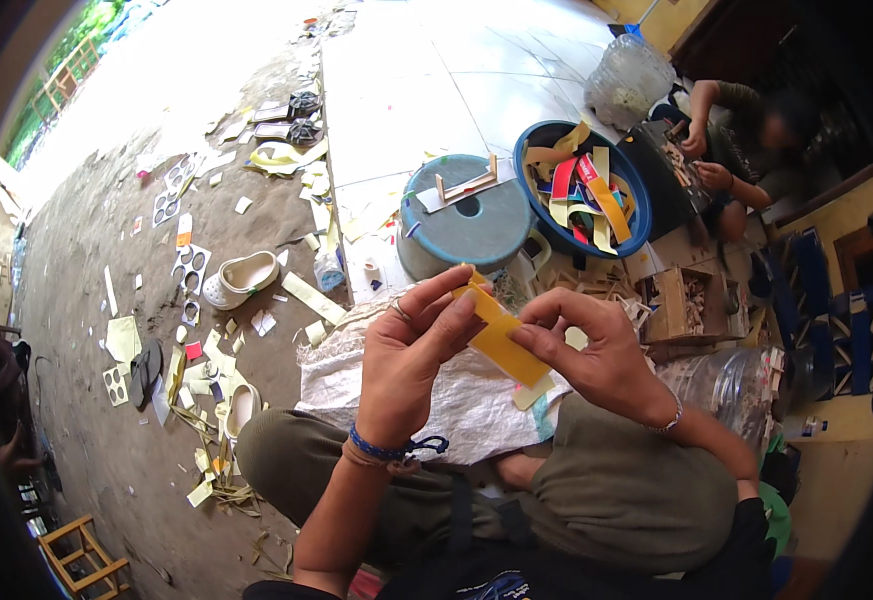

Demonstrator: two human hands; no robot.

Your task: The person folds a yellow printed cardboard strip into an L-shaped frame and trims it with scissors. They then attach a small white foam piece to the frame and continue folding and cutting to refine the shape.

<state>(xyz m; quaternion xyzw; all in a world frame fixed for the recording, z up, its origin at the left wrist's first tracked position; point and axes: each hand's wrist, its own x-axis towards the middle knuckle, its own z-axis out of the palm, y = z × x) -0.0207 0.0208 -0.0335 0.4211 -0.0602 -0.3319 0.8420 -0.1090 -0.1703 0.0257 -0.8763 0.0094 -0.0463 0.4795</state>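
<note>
A yellow strip of card or sticker sheet (509, 347) is held up above my lap between both hands. My left hand (419, 345) pinches its upper left end between thumb and fingers. At the strip's right edge, my right hand (589, 352) grips it between thumb and bent forefinger. Below the strip's lower end shows a pale yellow piece (534, 393). A white woven sack (332, 378) lies under my hands, across my lap. Just beyond stands an upturned grey-blue tub (437, 235) with a small wooden frame (457, 197) on a white strip on top.
Right of the tub, a blue basin (645, 228) holds colourful strips. A wooden box (669, 305) with small wood pieces stands at right, near another person's hands (714, 176). White clogs (242, 280) and paper scraps (124, 340) lie on the ground at left. Far left is a wooden stool (85, 555).
</note>
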